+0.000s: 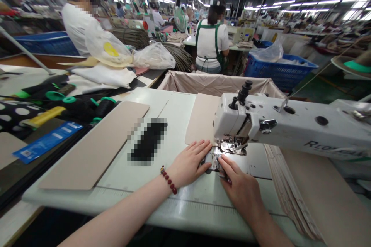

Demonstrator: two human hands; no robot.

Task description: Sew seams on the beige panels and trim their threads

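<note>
My left hand [189, 164] and my right hand [239, 189] press from both sides on a small silvery folded piece of material [213, 161], just in front of the presser foot [232, 146] of a white industrial sewing machine [290, 123]. A beige panel [201, 117] lies under the machine head and runs back from the foot. A red bead bracelet [169, 179] circles my left wrist. Left of my hands, on the white sewing table [174, 204], lie a pixelated black object [149, 141] and a second beige panel [95, 144]. A stack of beige strips [286, 189] hangs past the table's right edge.
A fabric-lined bin [217, 85] stands behind the table. Black rolls with green cores [104, 106] and a blue packet [48, 142] lie to the left. A blue crate [279, 71] is at back right, and a co-worker [210, 42] sits beyond the bin.
</note>
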